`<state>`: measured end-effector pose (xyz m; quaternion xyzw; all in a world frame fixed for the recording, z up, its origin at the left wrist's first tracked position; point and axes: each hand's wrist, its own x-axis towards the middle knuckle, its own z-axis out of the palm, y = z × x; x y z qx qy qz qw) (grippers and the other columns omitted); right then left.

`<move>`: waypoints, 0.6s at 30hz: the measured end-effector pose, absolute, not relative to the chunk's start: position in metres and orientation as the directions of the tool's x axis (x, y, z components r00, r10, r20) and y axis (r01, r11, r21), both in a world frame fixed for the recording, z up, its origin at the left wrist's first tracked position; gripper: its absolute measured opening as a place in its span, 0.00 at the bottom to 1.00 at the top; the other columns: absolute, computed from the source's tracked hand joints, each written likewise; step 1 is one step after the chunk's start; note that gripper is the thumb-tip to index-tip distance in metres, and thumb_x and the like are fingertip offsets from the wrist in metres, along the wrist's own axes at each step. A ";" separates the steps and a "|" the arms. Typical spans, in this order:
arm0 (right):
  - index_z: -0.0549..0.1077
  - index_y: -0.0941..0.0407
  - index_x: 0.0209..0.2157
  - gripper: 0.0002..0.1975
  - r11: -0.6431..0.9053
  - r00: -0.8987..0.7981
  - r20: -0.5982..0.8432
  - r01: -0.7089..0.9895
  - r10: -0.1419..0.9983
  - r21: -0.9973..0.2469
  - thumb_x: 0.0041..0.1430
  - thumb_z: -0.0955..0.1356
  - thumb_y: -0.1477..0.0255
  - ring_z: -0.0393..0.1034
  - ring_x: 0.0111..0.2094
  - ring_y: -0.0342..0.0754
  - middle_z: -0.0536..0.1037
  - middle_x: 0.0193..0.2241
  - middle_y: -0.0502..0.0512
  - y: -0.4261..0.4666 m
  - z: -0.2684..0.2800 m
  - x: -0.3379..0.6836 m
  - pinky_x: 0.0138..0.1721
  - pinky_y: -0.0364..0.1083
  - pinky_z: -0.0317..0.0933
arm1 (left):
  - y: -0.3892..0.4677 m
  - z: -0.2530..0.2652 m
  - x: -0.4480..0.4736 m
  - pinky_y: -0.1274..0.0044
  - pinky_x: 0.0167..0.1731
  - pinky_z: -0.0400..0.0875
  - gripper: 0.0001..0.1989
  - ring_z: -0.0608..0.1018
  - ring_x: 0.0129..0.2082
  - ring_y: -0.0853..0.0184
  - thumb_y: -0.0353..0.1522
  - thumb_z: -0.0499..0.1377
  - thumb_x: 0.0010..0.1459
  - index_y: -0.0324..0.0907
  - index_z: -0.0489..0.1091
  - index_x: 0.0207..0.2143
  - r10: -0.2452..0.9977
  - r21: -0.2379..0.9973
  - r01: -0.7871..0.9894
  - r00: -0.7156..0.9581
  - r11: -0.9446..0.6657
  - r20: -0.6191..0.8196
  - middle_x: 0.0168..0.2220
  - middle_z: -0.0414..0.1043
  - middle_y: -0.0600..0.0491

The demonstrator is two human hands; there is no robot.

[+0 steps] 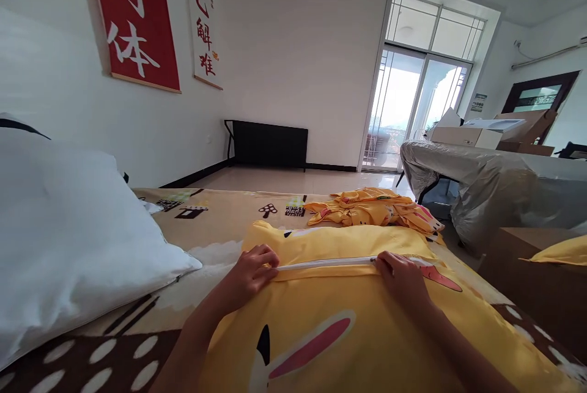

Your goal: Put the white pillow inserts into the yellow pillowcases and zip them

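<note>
A yellow pillowcase (316, 301) with a rabbit print lies spread in front of me. A white zipper (328, 263) runs across it and looks closed between my hands. My left hand (252, 274) pinches the fabric at the zipper's left end, its fingers curled. At the other end, my right hand (401, 274) is closed on the fabric beside the small slider. Whether its fingertips hold the slider itself is hidden. Beyond the pillowcase lies a crumpled pile of matching yellow fabric (373, 206).
A plump white pillow (82, 228) rests at the left on the patterned blanket (229, 203). To the right stand a cardboard box (527, 271) and a plastic-covered table (495, 167) carrying boxes. A black panel (270, 143) leans near the far wall.
</note>
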<state>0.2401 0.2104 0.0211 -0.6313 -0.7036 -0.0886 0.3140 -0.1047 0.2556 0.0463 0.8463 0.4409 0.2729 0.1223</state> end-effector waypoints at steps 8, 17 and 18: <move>0.71 0.56 0.28 0.13 0.346 -0.194 0.666 0.932 0.720 -0.103 0.64 0.60 0.70 0.66 0.29 0.45 0.75 0.25 0.52 0.219 0.012 0.283 0.37 0.45 0.51 | 0.260 0.043 -0.102 0.71 0.41 0.60 0.10 0.71 0.36 0.65 0.34 0.47 0.58 0.42 0.66 0.31 0.820 0.330 0.752 0.502 -0.571 0.275 0.36 0.70 0.51; 0.70 0.55 0.25 0.12 0.460 -0.269 0.733 0.886 0.625 -0.067 0.61 0.61 0.75 0.62 0.29 0.44 0.72 0.24 0.51 0.216 0.013 0.306 0.33 0.43 0.51 | 0.217 0.062 -0.033 0.60 0.46 0.59 0.23 0.72 0.45 0.54 0.17 0.43 0.51 0.40 0.72 0.41 0.864 -0.221 0.933 0.349 -0.284 0.363 0.43 0.71 0.42; 0.69 0.56 0.25 0.12 0.469 -0.262 0.746 0.880 0.612 -0.075 0.61 0.61 0.75 0.63 0.29 0.44 0.72 0.24 0.51 0.218 0.011 0.306 0.33 0.43 0.51 | 0.210 0.066 -0.016 0.60 0.47 0.59 0.26 0.71 0.47 0.54 0.16 0.44 0.49 0.40 0.71 0.44 0.849 -0.238 0.926 0.367 -0.293 0.380 0.45 0.71 0.42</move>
